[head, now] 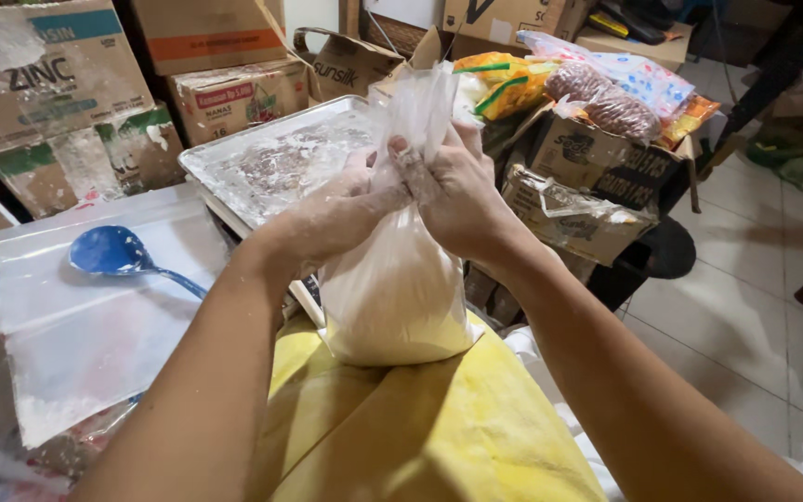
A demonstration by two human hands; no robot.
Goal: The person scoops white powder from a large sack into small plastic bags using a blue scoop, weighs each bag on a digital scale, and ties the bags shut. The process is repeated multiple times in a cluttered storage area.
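Observation:
A clear plastic bag of white flour rests on my lap, which is covered by a yellow cloth. My left hand, dusted with flour, pinches the bag's neck from the left. From the right, my right hand grips the same gathered neck, fingers wrapped around the plastic. The bag's loose top sticks up above both hands.
A floury metal tray sits just behind the hands. A blue plastic spoon lies on a stack of clear plastic bags at the left. Cardboard boxes and snack packets crowd the back and right. Tiled floor lies at right.

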